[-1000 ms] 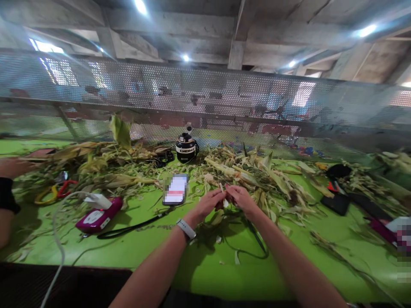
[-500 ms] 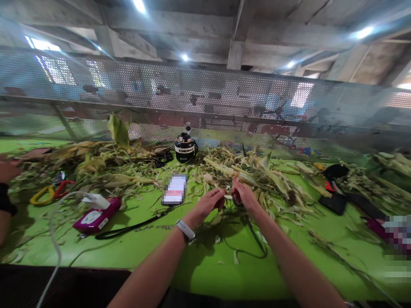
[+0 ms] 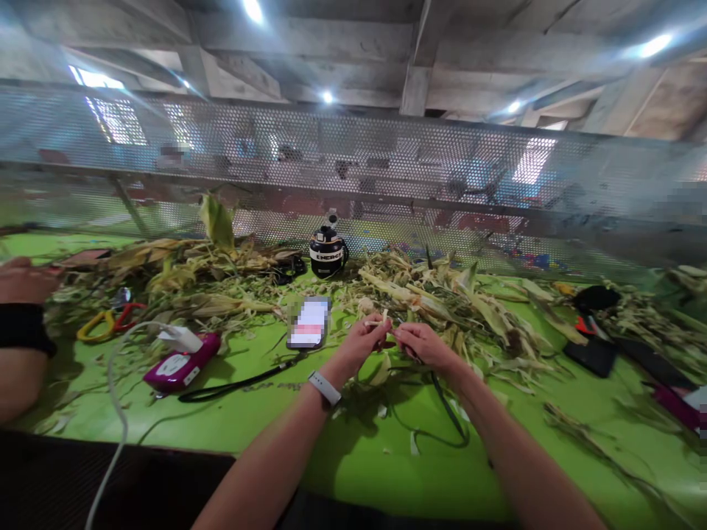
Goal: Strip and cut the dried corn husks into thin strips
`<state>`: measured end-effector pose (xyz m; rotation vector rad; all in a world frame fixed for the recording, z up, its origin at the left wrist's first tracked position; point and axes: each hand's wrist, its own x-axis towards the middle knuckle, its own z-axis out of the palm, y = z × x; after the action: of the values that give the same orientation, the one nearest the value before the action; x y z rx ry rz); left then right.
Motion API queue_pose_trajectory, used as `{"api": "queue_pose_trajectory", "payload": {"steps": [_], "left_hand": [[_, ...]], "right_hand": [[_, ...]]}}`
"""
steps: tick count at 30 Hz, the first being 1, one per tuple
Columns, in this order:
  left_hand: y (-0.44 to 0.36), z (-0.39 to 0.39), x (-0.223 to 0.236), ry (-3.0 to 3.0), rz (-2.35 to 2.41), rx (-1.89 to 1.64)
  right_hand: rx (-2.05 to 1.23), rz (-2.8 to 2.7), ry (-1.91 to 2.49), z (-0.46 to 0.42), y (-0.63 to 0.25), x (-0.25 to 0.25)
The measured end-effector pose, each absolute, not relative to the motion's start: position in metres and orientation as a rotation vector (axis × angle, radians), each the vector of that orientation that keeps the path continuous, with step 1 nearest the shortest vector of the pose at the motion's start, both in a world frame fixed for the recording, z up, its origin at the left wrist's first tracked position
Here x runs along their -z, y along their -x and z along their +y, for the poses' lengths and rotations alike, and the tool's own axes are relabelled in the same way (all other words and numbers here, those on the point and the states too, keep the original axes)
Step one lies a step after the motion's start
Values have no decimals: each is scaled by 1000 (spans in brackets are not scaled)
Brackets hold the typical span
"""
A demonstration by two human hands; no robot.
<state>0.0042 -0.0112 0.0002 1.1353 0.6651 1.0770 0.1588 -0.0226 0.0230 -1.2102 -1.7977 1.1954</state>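
Note:
My left hand (image 3: 364, 337), with a pale band on its wrist, is closed in a pinch on a small pale strip of corn husk (image 3: 385, 316). Close against it, my right hand (image 3: 424, 342) has its fingertips pressed together by the strip's lower end; what they grip is too small to make out. Both hands are just above the green table (image 3: 364, 471). Right behind them lies a heap of dry corn husks (image 3: 436, 294), and a few husk scraps (image 3: 381, 372) lie beneath.
Left of my hands are a phone (image 3: 310, 324), a black strap (image 3: 237, 384), a purple power strip (image 3: 182, 362) with a white charger, and scissors (image 3: 98, 327). A black jug (image 3: 327, 254) stands behind. Another person's hand (image 3: 27, 280) is at far left, a black phone (image 3: 591, 355) at right.
The view has swung slightly left, so things sit further right. My right hand has turned from raised fingers to a lower pinch near the left hand. The other person's hand shows more fully.

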Motion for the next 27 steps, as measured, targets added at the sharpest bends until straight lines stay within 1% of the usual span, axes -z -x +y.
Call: {"api": "queue_pose_trajectory", "payload": {"steps": [4,10,14,18,22,27], "left_hand": [[-5,-10,2,-1052,642,-1108],[-6,-9,-2,-826,510,-1190],[-8,-11,-1,-884,481,-1188],[-12,-11,5,-1009,522,-1219],[-14,-11,4,-993,533,-1283],[-13,-13,-2,-984,583,-1319]], "right_hand": [[-1223,-1736,1239,-22,-159,-21],[-1285,-1415,1226,-23,-155,-16],[-1193,-1568,1160,-27,-147,-16],[-1265,-1546,1075,-29,-139,-13],[-1288,-1480,1049,-27,-136,-7],[-1319,-1551,1030,-27,-136,-5]]}}
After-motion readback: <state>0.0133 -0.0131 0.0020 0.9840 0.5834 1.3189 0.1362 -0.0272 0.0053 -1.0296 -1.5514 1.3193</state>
